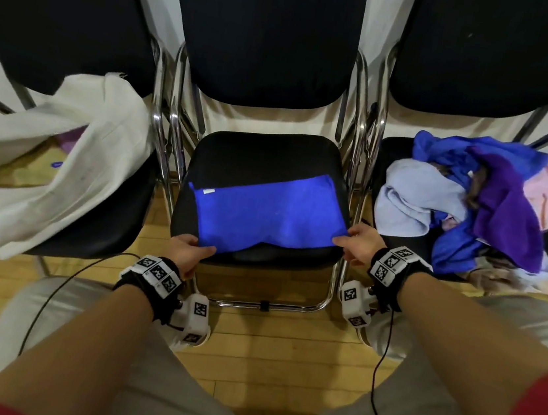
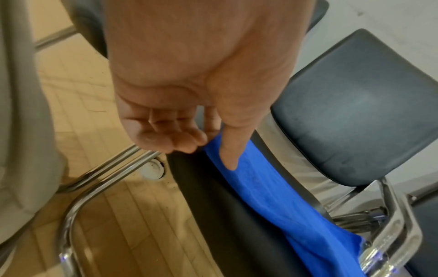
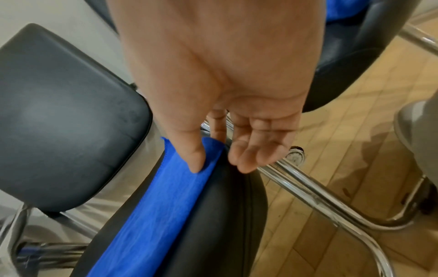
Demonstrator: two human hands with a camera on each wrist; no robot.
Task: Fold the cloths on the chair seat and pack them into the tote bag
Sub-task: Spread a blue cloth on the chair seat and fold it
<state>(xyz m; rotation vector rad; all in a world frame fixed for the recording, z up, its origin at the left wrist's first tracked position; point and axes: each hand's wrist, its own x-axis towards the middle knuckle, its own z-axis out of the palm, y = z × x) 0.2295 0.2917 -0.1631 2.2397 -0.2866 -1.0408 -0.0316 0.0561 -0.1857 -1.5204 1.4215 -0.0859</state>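
Bright blue cloth [image 1: 265, 213] on black chair seat [image 1: 262, 154]; cream tote bag [image 1: 64, 161]; blue, purple, pink pile [image 1: 480, 205].

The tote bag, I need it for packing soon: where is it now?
In the head view the tote bag lies slumped on the left chair's seat, beside the middle chair holding the blue cloth.

Even indoor light; edges warped; wrist views soft.
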